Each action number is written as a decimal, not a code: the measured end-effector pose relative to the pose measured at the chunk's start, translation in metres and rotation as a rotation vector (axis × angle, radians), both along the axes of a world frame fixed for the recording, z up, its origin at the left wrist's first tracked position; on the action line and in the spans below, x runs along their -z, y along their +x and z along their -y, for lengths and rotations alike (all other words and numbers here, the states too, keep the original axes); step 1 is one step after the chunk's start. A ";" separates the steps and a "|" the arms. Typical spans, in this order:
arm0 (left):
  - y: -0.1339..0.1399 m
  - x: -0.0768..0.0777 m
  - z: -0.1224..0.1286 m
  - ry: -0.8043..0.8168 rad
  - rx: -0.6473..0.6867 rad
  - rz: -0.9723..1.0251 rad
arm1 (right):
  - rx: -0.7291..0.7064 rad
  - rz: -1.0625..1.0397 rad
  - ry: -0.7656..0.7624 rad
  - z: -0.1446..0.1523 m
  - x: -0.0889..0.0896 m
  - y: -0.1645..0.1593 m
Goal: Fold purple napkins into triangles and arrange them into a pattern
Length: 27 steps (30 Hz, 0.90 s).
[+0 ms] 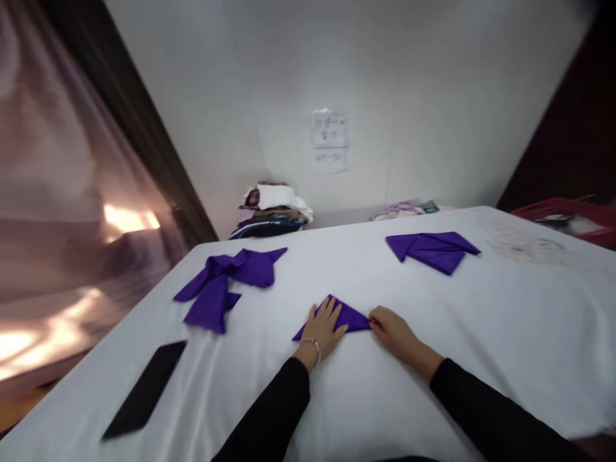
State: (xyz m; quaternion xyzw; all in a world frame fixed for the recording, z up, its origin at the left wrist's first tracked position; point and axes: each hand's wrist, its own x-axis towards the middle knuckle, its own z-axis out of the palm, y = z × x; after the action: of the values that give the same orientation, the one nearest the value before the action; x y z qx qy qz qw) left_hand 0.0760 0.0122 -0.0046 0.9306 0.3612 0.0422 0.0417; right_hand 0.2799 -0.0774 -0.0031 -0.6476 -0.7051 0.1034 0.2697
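Observation:
A purple cloth (353,316), folded into a flat triangle, lies on the white-covered table in front of me. My left hand (323,330), with a bracelet at the wrist, rests flat on its left half with the fingers spread. At the triangle's right corner, my right hand (387,328) pinches the tip between thumb and fingers. Farther back on the right lies another folded purple cloth (436,250). On the left, a loosely crumpled purple cloth (226,282) spreads out with several pointed ends.
A black flat slab (147,388) lies near the table's left edge. Behind the white table (332,256), a stack of folded fabrics (272,208) stands by the wall, with more cloth (404,210) to its right. Paper signs (330,138) hang on the wall. Red material (568,212) is at far right.

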 end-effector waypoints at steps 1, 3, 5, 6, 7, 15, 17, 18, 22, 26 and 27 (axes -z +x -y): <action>0.000 0.000 -0.002 0.009 0.001 -0.012 | 0.010 -0.010 0.003 0.000 0.000 0.000; 0.000 0.000 -0.004 0.020 0.006 -0.032 | 0.029 -0.030 -0.001 0.002 -0.002 0.002; 0.001 0.000 -0.006 0.027 0.006 -0.047 | 0.042 -0.042 -0.010 0.004 -0.006 0.006; 0.002 0.001 -0.007 0.028 0.002 -0.056 | 0.050 -0.044 -0.012 0.005 -0.009 0.007; 0.002 0.001 -0.007 0.030 -0.002 -0.065 | 0.064 -0.043 -0.004 0.005 -0.013 0.007; 0.005 -0.004 -0.008 0.005 0.018 -0.152 | -0.287 0.010 0.132 -0.028 -0.051 -0.051; 0.005 -0.007 -0.008 -0.017 0.036 -0.185 | -0.382 0.056 0.052 -0.037 -0.052 -0.064; 0.005 -0.007 -0.008 -0.028 0.039 -0.192 | -0.401 0.066 0.006 -0.040 -0.052 -0.067; 0.003 0.002 -0.015 -0.059 0.044 -0.181 | -0.426 0.018 -0.114 -0.042 -0.045 -0.063; 0.002 0.010 -0.021 -0.051 0.012 -0.194 | -0.383 -0.005 -0.122 -0.034 -0.039 -0.051; 0.002 0.011 -0.021 -0.045 0.001 -0.195 | -0.367 -0.001 -0.124 -0.032 -0.038 -0.048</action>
State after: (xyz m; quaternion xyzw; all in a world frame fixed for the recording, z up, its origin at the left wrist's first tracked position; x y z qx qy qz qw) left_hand 0.0779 0.0337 -0.0152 0.9294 0.3638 -0.0565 0.0271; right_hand 0.2323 -0.0456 0.0349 -0.5235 -0.8035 0.1947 0.2061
